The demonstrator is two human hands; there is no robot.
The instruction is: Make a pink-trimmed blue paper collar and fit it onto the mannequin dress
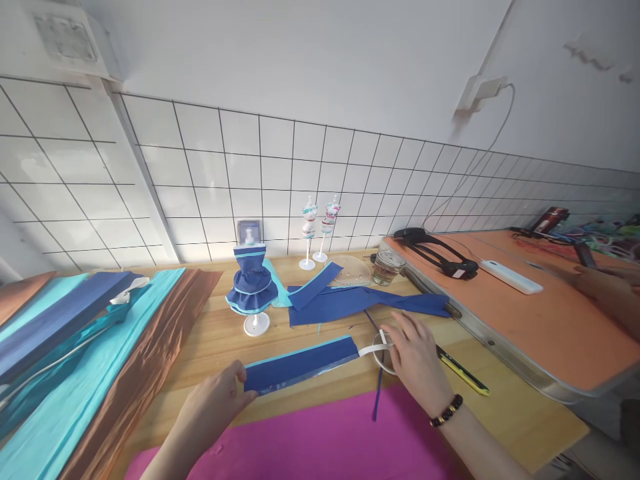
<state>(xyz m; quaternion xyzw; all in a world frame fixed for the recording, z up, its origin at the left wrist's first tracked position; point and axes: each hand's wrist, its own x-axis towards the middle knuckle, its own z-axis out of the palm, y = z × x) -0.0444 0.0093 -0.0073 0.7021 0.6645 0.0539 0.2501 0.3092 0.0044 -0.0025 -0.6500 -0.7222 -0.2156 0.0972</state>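
Note:
My left hand (pixel 223 392) pinches the left end of a dark blue strip (pixel 303 364) with a light blue upper edge; it looks like crepe paper. A shiny band runs along the strip's lower edge. My right hand (pixel 419 360) grips a roll of white tape (pixel 385 368), partly hidden behind the fingers. From the roll, a short white length of tape (pixel 373 349) reaches the strip's right end. Below lies a magenta sheet (pixel 320 440). A thin dark blue strip (pixel 379 397) hangs down over the sheet near the roll.
Behind stands a small dress form in a blue ruffled dress (pixel 252 283), with two bare mini dress forms (pixel 309 230) farther back. Blue pieces (pixel 330 305), a glass (pixel 389 267) and a yellow cutter (pixel 465 373) lie around. Coloured sheets (pixel 115 360) cover the left; another person's hand (pixel 607 283) is at right.

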